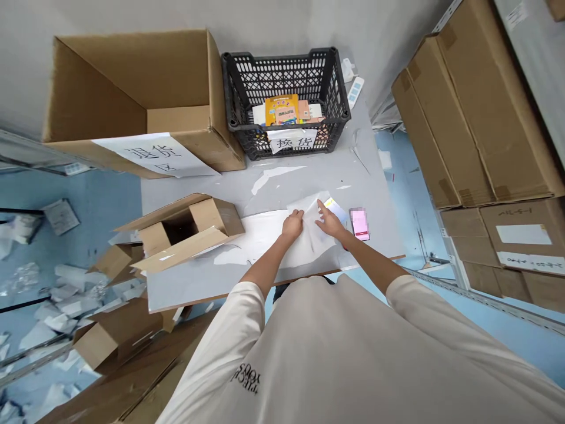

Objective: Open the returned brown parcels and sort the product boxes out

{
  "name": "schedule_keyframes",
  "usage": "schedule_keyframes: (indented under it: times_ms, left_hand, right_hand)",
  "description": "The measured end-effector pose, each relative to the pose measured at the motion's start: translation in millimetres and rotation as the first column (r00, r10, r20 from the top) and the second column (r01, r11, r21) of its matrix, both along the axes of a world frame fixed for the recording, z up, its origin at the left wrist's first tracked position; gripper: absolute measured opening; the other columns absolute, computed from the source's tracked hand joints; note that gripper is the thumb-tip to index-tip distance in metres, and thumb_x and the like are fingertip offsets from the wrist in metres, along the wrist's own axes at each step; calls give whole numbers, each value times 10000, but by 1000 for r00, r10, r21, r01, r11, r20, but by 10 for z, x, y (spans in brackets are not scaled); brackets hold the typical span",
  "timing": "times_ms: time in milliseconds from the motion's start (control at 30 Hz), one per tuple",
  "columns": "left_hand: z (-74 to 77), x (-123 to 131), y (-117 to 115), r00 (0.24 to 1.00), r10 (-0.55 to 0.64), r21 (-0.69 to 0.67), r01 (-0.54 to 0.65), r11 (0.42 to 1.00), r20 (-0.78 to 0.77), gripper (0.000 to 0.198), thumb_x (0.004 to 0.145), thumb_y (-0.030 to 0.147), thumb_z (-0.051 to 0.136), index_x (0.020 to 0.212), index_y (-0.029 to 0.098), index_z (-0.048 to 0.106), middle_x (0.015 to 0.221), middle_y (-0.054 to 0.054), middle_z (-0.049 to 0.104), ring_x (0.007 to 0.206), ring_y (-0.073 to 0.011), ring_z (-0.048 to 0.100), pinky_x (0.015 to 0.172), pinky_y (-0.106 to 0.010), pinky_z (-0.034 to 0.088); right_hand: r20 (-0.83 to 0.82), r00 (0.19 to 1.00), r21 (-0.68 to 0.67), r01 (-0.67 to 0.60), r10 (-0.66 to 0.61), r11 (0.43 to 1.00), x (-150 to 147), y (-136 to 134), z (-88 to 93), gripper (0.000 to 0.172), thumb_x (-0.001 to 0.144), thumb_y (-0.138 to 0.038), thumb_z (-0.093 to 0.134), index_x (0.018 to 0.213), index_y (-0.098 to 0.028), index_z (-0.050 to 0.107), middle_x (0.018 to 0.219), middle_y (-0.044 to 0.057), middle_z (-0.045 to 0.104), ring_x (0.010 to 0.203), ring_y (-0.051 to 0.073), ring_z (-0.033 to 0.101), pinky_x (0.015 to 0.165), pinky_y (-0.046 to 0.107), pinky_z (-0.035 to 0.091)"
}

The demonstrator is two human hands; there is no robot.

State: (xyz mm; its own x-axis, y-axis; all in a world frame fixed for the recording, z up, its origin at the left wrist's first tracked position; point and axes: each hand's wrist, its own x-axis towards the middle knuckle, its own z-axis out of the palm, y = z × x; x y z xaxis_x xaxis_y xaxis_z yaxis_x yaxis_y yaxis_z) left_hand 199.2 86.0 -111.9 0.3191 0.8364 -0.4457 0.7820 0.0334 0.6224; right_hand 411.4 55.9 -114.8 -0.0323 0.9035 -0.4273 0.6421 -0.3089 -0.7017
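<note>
A white plastic mailer bag lies on the grey table in front of me. My left hand is closed, pinching the bag's upper left edge. At the bag's upper right edge, my right hand grips it with the fingers partly stretched. A colourful item peeks out from under the bag's top corner. A pink phone rests just right of my right hand.
A small open cardboard box sits at the table's left. Behind stand a large open carton with a paper label and a black crate holding booklets. Stacked cartons fill the right. Scrap cardboard and paper litter the floor at left.
</note>
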Motion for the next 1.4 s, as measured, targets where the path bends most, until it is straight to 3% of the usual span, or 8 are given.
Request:
schedule_keyframes:
  times_ms: [333,433,600,767,867,1000,1200,1400]
  left_hand:
    - [906,-376,68,864,76,214,-207,954,498,163,964,182,719,1110,253,718,1497,-144,663,1470,-330,570,1261,-421,435]
    - [1091,-534,120,831,166,259,-346,902,531,120,944,184,751,1026,244,688,1526,-153,646,1494,-339,546,1266,-439,422]
    - [1373,-994,184,776,344,238,-525,817,528,147,932,213,770,981,260,639,1039,-58,723,1045,-264,666,1052,-361,523]
    - [1708,-1598,78,739,372,394,-634,666,562,143,945,195,731,970,259,605,1015,-31,696,970,-227,658,940,-310,525]
    - [1860,-1928,-34,704,372,393,-670,630,605,145,937,193,726,999,256,611,1031,-18,702,900,-193,666,837,-274,519]
    - [1936,-2358,-186,647,454,336,-733,591,613,210,906,217,759,1077,255,644,1028,-17,720,865,-184,679,780,-257,519]
    - [1788,-3056,-377,685,496,448,-727,521,534,252,902,199,703,1143,252,652,1159,-70,737,1011,-245,695,914,-323,546]
    - [1382,-3497,-407,773,579,466,-625,626,259,178,940,156,628,1083,254,669,1140,-116,738,1108,-317,675,1042,-410,489]
  right_hand:
    - [-215,976,326,59,13,943,-583,465,586,214,861,-215,623,973,-226,805,1113,95,762,1077,278,710,1024,405,574]
    - [-434,901,298,121,22,947,-822,588,855,212,853,-286,673,1022,-229,787,1160,86,783,1115,281,714,1015,403,579]
    - [-651,756,233,110,71,966,-1240,653,1271,378,901,-441,757,1227,-252,717,1151,63,800,1116,265,724,1028,391,588]
    - [-567,811,340,72,143,938,-1697,633,1486,652,866,-528,894,1437,-288,690,1458,110,713,1246,276,690,1049,387,584]
    - [-533,820,328,-29,210,944,-2070,654,1545,651,856,-564,903,1411,-260,745,1311,90,757,1146,264,700,1010,384,594]
    - [-572,762,338,-121,305,933,-2691,695,1619,508,876,-649,845,1107,-198,817,959,25,761,999,242,700,976,372,591]
    - [-642,694,347,-116,326,930,-3598,712,1577,365,868,-535,881,1007,-219,760,1058,56,812,1091,255,743,1024,382,602]
    - [-236,890,476,-245,391,845,-3887,544,1334,245,963,-267,675,1190,-212,751,1305,125,754,1247,303,676,1143,467,553]
